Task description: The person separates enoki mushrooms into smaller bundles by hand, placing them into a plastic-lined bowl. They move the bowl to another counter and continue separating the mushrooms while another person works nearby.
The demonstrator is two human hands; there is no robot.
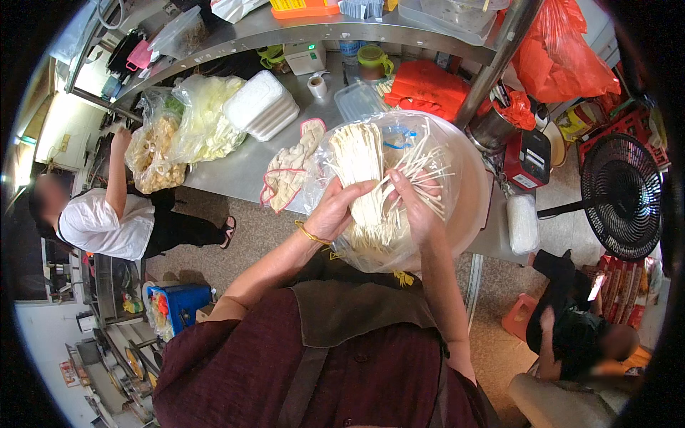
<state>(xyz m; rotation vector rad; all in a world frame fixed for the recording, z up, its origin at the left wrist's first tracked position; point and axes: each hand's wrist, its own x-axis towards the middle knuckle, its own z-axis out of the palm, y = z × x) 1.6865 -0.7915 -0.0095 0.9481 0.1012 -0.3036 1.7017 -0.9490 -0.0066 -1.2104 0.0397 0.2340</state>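
A thick bundle of enoki mushrooms [357, 155] is gripped in my left hand [335, 208], the thumb lying across its stems. My right hand [416, 206] pinches a looser cluster of enoki strands [425, 155], fanned out beside the bundle. Both hands are over a clear plastic bag [374, 260], which lies spread inside a wide, pale round tub [478, 198]. Blue print shows on the plastic behind the mushrooms. Just left of the tub, a cream cloth glove with pink edging [291, 166] rests on the steel table [230, 179].
Foam boxes [262, 107] and bags of leafy vegetable [211, 117] and brownish food [160, 155] line the table's left. A steel shelf [321, 33] crosses above. A red cloth bag [425, 88] sits behind the tub. One person stands left; another sits right, near a black fan [621, 196].
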